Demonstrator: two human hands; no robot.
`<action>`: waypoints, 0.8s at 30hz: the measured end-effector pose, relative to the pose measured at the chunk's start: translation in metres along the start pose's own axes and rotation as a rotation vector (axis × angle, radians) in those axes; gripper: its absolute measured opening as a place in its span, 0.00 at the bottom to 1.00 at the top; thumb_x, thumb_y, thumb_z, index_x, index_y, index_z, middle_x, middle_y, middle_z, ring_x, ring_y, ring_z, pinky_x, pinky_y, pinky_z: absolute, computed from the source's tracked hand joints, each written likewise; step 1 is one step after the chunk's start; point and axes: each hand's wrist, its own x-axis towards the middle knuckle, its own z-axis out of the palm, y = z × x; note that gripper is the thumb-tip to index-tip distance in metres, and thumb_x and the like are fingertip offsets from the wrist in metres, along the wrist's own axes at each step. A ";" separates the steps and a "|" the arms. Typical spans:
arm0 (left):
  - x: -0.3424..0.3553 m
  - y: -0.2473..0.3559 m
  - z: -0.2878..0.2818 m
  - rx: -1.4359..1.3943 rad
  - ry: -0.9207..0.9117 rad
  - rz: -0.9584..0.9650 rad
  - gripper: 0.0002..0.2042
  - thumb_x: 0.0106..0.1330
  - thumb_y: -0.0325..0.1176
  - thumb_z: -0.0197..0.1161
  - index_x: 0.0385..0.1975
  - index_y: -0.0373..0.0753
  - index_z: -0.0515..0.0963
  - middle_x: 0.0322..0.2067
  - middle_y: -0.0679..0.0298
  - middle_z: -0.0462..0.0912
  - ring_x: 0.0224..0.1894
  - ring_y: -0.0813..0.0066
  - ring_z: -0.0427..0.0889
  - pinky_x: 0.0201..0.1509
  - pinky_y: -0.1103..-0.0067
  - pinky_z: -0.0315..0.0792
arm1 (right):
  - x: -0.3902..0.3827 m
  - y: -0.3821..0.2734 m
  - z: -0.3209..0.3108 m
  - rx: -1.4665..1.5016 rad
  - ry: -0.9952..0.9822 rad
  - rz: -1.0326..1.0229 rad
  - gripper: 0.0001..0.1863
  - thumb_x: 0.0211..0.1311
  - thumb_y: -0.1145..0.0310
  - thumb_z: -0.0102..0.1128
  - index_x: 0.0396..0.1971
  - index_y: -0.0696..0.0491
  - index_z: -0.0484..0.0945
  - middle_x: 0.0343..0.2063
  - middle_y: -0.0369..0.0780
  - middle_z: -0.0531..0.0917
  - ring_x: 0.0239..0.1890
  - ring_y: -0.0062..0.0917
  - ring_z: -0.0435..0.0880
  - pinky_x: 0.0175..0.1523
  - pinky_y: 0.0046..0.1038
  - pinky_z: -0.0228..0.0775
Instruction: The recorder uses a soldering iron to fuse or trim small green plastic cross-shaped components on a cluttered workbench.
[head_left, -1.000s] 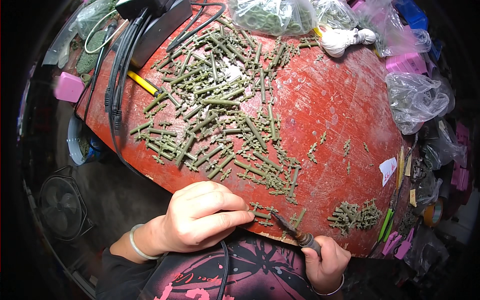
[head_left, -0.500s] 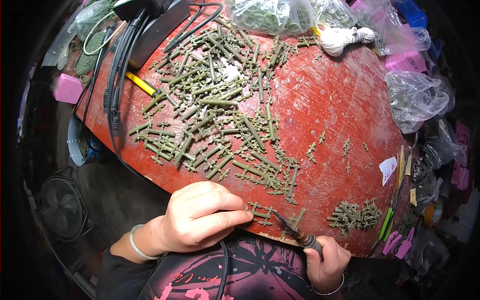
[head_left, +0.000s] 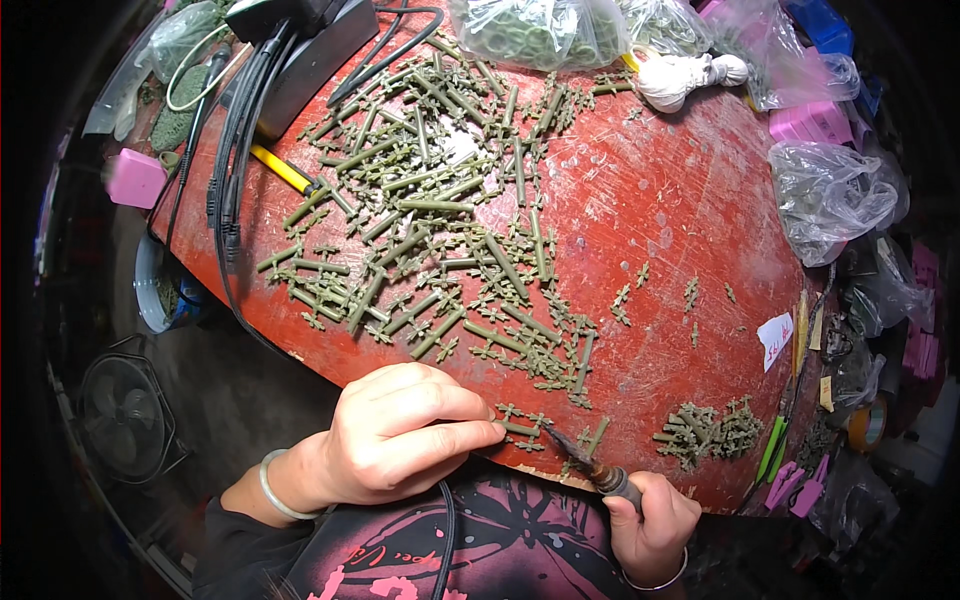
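Tool (head_left: 612, 482) held close to branched green piece (head_left: 522, 430)

The branched green piece is pinched at its left end by the thumb and fingers of the left hand (head_left: 405, 440), at the near edge of the red table (head_left: 680, 250); whether it is rested on the surface or lifted cannot be told. The tool's thick handle is clasped in the curled right hand (head_left: 655, 525), and its dark, narrow tip is pointed up and to the left, at the piece's right end. Whether the two are touching cannot be told. The hands are set apart, with the tip and the piece between them

Just beyond the tool, a short green stick (head_left: 597, 437) is seen. Farther right, a small heap (head_left: 707, 432) of branched green bits is gathered near the table edge, below a white slip (head_left: 774, 341). The left and middle of the table are covered by a large scatter (head_left: 430, 200) of green sticks and bits. A yellow-handled implement (head_left: 282, 168) is placed left of it, beside black cables (head_left: 228, 170). At the far edge, a clear bag (head_left: 540, 35) is filled with green things
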 end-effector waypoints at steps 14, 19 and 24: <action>0.000 0.000 0.000 0.002 0.003 0.013 0.14 0.46 0.24 0.72 0.36 0.38 0.87 0.34 0.66 0.85 0.30 0.72 0.82 0.31 0.78 0.72 | -0.003 0.005 -0.001 0.101 0.047 0.015 0.20 0.66 0.54 0.68 0.31 0.58 0.76 0.17 0.40 0.76 0.15 0.34 0.78 0.22 0.32 0.67; 0.006 0.003 -0.004 -0.065 0.001 -0.024 0.16 0.45 0.20 0.72 0.36 0.38 0.86 0.34 0.65 0.84 0.32 0.71 0.83 0.35 0.77 0.74 | -0.006 0.009 0.005 0.187 0.159 0.084 0.24 0.70 0.48 0.61 0.29 0.58 0.76 0.14 0.37 0.73 0.15 0.27 0.74 0.23 0.28 0.63; 0.009 0.007 -0.008 -0.157 0.019 -0.103 0.14 0.48 0.18 0.70 0.36 0.37 0.85 0.35 0.62 0.85 0.34 0.68 0.84 0.35 0.76 0.77 | -0.009 0.010 0.009 0.240 0.261 0.136 0.29 0.73 0.44 0.55 0.27 0.58 0.75 0.13 0.34 0.70 0.15 0.20 0.70 0.23 0.25 0.58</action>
